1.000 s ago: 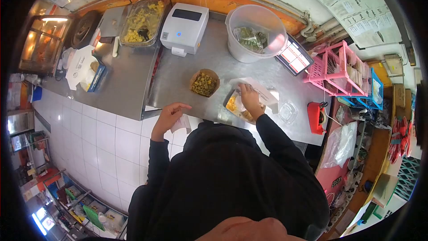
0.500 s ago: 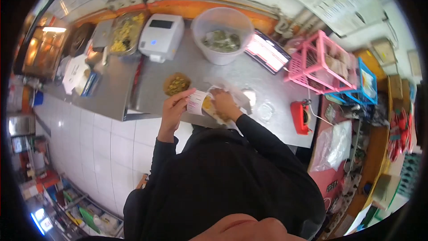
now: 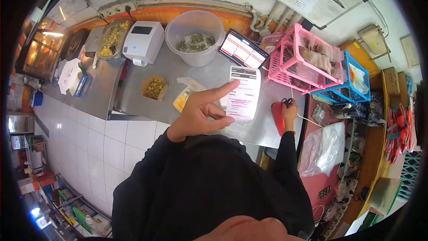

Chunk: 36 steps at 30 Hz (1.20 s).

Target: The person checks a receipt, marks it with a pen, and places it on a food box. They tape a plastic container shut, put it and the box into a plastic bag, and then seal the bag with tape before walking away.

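Observation:
My left hand (image 3: 203,111) is raised over the front of the steel counter (image 3: 203,75), pinching a printed paper slip (image 3: 242,93) by its left edge. Pink marks run across the lower half of the slip. At the right, my right hand (image 3: 290,115) is closed at the black handles of scissors (image 3: 287,102), beside a red holder (image 3: 277,118). Just left of the slip, an open box with yellow food (image 3: 182,101) lies partly behind my left hand. Farther left sits a brown paper box of greenish food (image 3: 154,88).
Along the wall stand a white label printer (image 3: 143,42), a clear bucket (image 3: 195,39) with green bagged contents, and a tablet (image 3: 243,50). Pink baskets (image 3: 303,60) and a blue basket (image 3: 350,78) are at the right. Plastic bags (image 3: 323,148) lie on the pink surface.
My right hand has left the food box and moved right to the scissors. My left hand has moved right and up with the slip. The view has shifted somewhat.

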Tool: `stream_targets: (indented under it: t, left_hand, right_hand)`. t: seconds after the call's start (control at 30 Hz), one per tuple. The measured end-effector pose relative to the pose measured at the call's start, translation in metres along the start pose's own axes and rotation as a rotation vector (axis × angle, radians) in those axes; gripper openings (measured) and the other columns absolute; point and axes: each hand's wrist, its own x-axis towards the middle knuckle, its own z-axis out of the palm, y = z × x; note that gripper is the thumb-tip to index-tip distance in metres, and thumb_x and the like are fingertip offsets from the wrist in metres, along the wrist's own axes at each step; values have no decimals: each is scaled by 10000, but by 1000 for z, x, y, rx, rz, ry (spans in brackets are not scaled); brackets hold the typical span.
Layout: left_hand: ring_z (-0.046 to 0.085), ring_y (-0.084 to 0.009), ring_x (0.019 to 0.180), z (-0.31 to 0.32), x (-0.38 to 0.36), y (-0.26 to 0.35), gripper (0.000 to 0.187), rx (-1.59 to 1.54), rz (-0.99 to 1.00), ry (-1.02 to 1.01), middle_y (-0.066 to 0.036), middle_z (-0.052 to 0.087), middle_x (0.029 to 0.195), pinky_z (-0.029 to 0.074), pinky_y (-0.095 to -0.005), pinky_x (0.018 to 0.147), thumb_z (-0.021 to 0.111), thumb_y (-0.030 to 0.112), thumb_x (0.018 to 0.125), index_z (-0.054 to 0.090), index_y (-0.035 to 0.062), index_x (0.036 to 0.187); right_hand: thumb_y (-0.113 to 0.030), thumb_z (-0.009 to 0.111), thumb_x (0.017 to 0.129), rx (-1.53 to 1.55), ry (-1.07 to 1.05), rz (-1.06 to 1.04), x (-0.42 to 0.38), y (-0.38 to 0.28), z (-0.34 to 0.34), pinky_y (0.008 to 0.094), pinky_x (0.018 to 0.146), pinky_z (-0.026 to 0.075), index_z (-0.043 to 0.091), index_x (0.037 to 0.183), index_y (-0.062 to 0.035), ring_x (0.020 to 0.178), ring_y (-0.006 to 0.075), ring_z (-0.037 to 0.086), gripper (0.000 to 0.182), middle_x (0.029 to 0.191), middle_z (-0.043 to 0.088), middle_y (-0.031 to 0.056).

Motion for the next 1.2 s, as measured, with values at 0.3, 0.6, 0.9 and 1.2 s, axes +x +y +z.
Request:
stream_targets:
  t: [0.3,0.6,0.9,1.2]
  left_hand:
    - [605,-153,1035,51,9,4,728,-2,51,-116,-149,407,1427,533,-229,823,635,-131,755,379,35,1416]
    - [631,-81,806,58,-11,1,749,99,54,51,-82,642,1128,484,-184,684,656,-128,754,366,26,1427]
    - [653,-112,807,32,-31,-25,752,102,58,295,-152,663,1041,489,-184,646,634,-150,755,318,-35,1427]
    - [665,-206,941,28,-30,-19,747,156,76,401,-256,417,1387,540,-228,749,613,-169,747,305,-58,1418]
  right_hand:
    - [2,733,599,336,-497,-109,29,44,-12,297,667,494,687,1023,-61,672,165,614,431,787,679,75]
    - [13,686,681,295,-552,-303,54,50,-30,323,700,529,721,886,-47,726,200,675,217,787,698,93]
    - [-59,681,757,283,-666,-331,40,28,-54,298,742,503,708,888,-40,781,176,646,135,817,688,86]
    - [-135,608,875,308,194,-606,104,-33,-78,373,648,500,654,970,-55,736,260,637,133,896,638,110]
